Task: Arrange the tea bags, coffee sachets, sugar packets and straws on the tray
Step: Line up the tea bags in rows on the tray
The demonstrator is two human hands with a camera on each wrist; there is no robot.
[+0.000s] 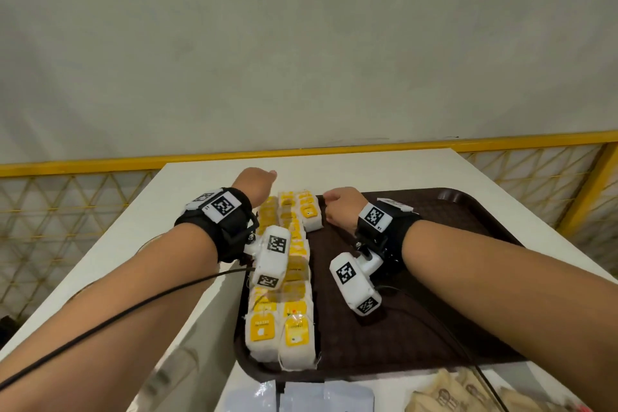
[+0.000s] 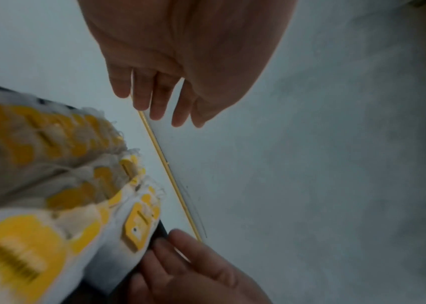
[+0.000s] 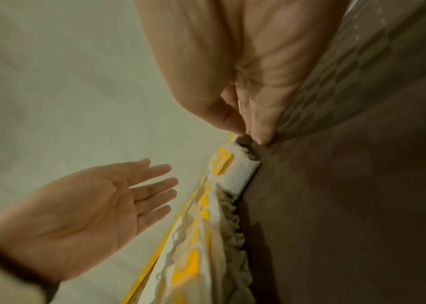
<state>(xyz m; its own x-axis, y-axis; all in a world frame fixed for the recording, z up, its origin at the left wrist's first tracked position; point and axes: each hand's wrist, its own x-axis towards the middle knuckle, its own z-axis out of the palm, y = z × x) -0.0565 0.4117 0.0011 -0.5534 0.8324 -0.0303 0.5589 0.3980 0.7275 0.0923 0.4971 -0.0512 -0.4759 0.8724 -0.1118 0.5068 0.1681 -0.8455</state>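
Two long rows of white tea bags (image 1: 261, 328) with yellow tags fill the left side of the brown tray (image 1: 434, 244). My left hand (image 1: 255, 182) hovers past the rows' far end, over the white table, with straight fingers and nothing in it; the left wrist view (image 2: 159, 111) shows the same. My right hand (image 1: 341, 202) points down at the tray's far rim, right of the last tea bag (image 3: 235, 172). Its fingertips (image 3: 261, 139) touch the tray (image 3: 336, 205) beside that bag, and I see nothing held in them.
Brown paper sachets (image 1: 468, 391) and pale packets (image 1: 321, 398) lie on the table in front of the tray. The white table (image 1: 200, 194) ends just beyond my hands. A yellow mesh fence (image 1: 301, 152) runs behind it. Black cables trail from both wrist cameras.
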